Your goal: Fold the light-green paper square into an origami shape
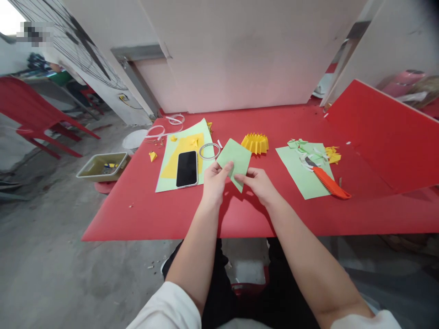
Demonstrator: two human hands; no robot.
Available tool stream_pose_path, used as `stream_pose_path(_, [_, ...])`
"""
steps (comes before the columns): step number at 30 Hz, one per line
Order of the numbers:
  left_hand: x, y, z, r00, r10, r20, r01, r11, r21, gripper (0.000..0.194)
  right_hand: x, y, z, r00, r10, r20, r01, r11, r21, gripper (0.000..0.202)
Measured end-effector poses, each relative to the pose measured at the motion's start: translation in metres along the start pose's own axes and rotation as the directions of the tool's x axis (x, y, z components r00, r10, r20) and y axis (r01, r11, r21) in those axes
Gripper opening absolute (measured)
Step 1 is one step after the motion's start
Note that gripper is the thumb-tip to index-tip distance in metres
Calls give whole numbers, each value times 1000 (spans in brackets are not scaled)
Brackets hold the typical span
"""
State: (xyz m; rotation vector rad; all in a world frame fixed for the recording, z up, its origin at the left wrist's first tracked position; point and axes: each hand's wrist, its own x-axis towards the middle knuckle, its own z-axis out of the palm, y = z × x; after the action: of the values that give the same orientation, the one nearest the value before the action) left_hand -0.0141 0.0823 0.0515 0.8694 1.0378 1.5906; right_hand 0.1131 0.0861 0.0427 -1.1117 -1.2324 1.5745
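A square of light green paper [236, 157] is held between both hands above the table, turned so a corner points away from me. My left hand [216, 178] pinches its left side, thumb on top. On the lower right edge, my right hand [255, 180] grips the same sheet between thumb and fingers. Just behind it stands a pleated yellow paper piece [255, 143]. A roll of tape [209, 151] lies close to my left hand, beside a black-screened phone [187, 168] resting on yellow and green sheets.
On the red table [137, 214], an orange utility knife [329, 182] and green scraps lie on a green sheet [302, 176] at right. A red board [384, 137] rises beyond. White ribbon [157, 132] curls at back left. A bin [103, 167] and red chair [37, 114] stand left.
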Motion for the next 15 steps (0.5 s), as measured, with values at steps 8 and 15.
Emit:
stream_pose_path(8, [1,-4,-1,989,22,-148,-16,999,44,19,-2,1,-2,989,111,97,-91,978,-188,31])
stream_pose_path(15, [2,-3,-3,983,47,-175,-50,999,-12,24,-3,-2,1,989,80,122,-54,977,-208,27])
